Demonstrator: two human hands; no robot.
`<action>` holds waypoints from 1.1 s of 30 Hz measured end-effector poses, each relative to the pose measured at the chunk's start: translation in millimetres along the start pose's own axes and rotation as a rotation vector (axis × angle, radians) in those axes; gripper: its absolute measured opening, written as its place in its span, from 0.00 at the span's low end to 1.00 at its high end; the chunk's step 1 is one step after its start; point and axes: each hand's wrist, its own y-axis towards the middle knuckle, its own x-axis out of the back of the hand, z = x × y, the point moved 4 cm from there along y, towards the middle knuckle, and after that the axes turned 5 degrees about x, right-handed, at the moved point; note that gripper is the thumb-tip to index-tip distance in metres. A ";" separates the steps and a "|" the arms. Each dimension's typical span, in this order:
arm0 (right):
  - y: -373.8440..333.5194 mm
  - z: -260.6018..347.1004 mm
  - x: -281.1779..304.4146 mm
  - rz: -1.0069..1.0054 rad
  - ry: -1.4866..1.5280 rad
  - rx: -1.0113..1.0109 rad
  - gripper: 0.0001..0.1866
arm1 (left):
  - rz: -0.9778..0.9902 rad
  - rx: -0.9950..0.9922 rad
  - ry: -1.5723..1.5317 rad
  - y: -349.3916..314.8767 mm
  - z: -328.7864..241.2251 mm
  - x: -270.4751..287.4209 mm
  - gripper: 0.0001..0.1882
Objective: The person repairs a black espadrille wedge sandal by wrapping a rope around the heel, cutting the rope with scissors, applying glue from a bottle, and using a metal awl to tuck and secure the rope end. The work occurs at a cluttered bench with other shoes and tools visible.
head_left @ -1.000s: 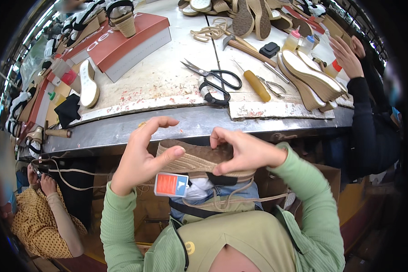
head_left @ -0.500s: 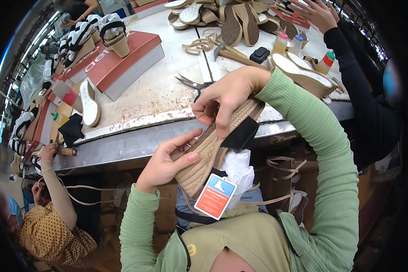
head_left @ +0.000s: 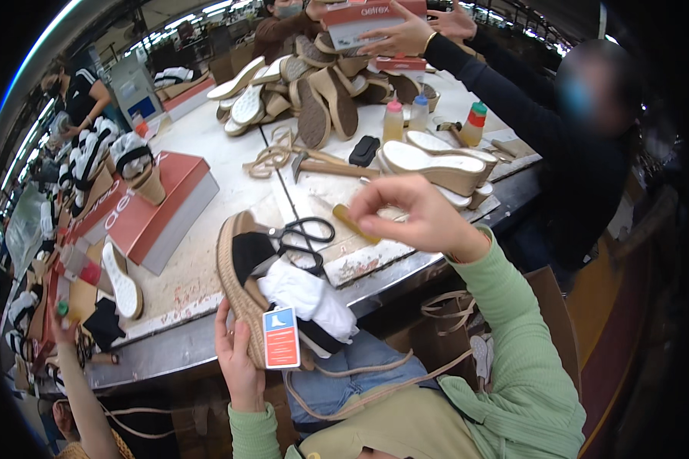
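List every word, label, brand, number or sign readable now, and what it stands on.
Wording and brands are not copied out here.
Raised box: light lettering on red, readable.
Left box: large white letters.
Far box: lettering too small to read.
Tag on the sandal: white foot-shaped sign on blue; print on red too small to read.
Top: yellow mark, cut off at the lower edge.

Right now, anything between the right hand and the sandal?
Yes, in this view: the black-handled scissors lie between the right hand and the sandal, partly hidden behind it. They seem to rest on the table, below the hand, so probably little obstruction.
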 end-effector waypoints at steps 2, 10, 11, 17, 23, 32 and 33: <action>-16.2 -2.9 19.6 0.001 -0.109 -0.040 0.06 | -0.060 -0.007 -0.021 2.7 2.6 5.1 0.24; -62.3 -42.1 183.7 -0.352 -0.346 -0.423 0.07 | -0.164 -0.068 -0.041 6.0 4.6 20.3 0.24; -65.8 -56.1 202.1 -0.326 -0.446 -0.560 0.07 | -0.175 -0.060 -0.054 6.1 4.6 22.6 0.24; -36.6 -127.8 273.5 -0.054 -0.680 -0.749 0.13 | -0.205 -0.008 -0.117 9.5 6.5 27.2 0.24; 42.2 -169.3 232.5 0.194 -0.521 -0.635 0.22 | -0.263 -0.033 0.009 9.5 5.5 18.1 0.25; 76.0 -313.0 180.9 0.523 -0.816 -0.630 0.40 | -0.258 -0.110 -0.020 3.9 -20.6 -1.4 0.27; 72.9 -328.0 183.4 0.511 -0.801 -0.659 0.40 | -0.265 -0.131 -0.019 2.5 -24.2 -1.0 0.27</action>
